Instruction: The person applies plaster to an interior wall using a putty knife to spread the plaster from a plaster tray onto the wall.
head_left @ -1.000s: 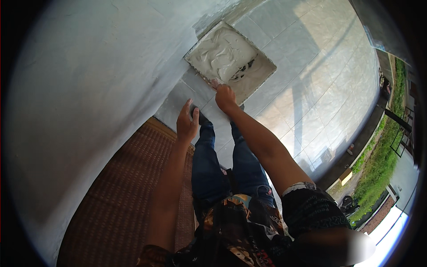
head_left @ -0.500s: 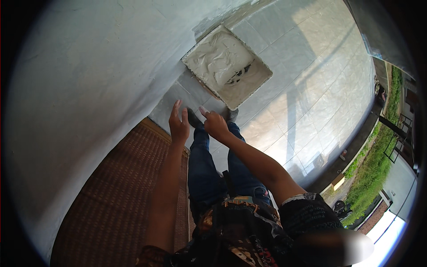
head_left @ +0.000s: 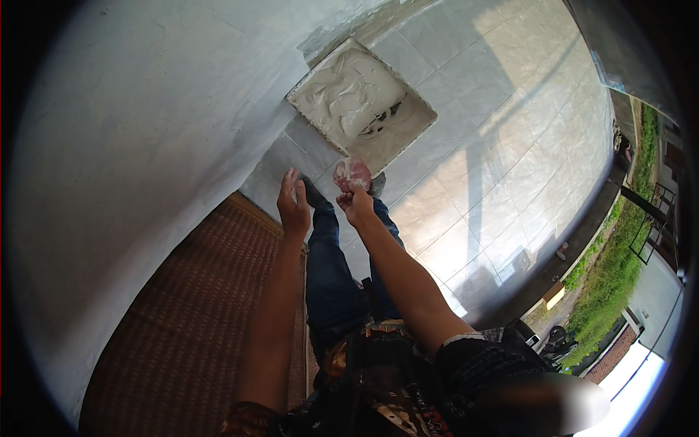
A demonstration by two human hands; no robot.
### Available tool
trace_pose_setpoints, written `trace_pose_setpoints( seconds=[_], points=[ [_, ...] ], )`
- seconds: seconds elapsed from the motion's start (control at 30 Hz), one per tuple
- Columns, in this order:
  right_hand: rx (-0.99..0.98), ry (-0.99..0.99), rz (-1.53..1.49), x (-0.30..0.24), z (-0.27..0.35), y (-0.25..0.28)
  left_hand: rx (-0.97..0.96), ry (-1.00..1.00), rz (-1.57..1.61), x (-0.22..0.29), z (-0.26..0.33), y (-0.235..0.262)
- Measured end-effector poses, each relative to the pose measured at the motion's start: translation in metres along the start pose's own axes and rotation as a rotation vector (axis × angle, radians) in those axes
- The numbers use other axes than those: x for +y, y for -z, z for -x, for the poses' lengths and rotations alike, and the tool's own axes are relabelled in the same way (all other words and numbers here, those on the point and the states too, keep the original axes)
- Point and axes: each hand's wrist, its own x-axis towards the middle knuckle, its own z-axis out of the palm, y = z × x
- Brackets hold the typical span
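Note:
In my right hand (head_left: 357, 205) is a flat, rounded reddish piece (head_left: 352, 175) smeared with whitish paste; its exact kind I cannot make out. My fingers and thumb pinch its near edge, and its broad side shows. It is just in front of the near corner of a square tray (head_left: 416, 138) holding thick grey-white paste (head_left: 349, 84). Left of it my left hand (head_left: 293, 207) is raised over the floor by the wall, fingers stretched out, thumb apart, holding nothing visible. Dark streaks mark the thinner part of the paste.
A pale plastered wall (head_left: 145, 131) rises along the left. Beside my left leg lies a brown woven mat (head_left: 196, 313). Grey floor tiles (head_left: 466, 95) with sunlit patches stretch to the right, up to a dark ledge with grass (head_left: 604, 291) beyond. My shoes stand just before the tray.
My right hand has turned, so the reddish piece now shows its broad side. My right arm has shifted slightly left. The left hand stays nearly in place.

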Motion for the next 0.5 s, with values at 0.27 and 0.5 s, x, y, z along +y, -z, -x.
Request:
trace_pose_setpoints(
  seconds=[0.27,0.5],
  points=[
    [-0.224,1.077,1.425,-0.050,0.044,0.017,0.011,0.042,0.003,0.000,0.008,0.001],
    [-0.405,1.296,1.658,-0.128,0.006,-0.018,-0.010,0.052,-0.018,0.000,0.002,-0.009]
  ],
)
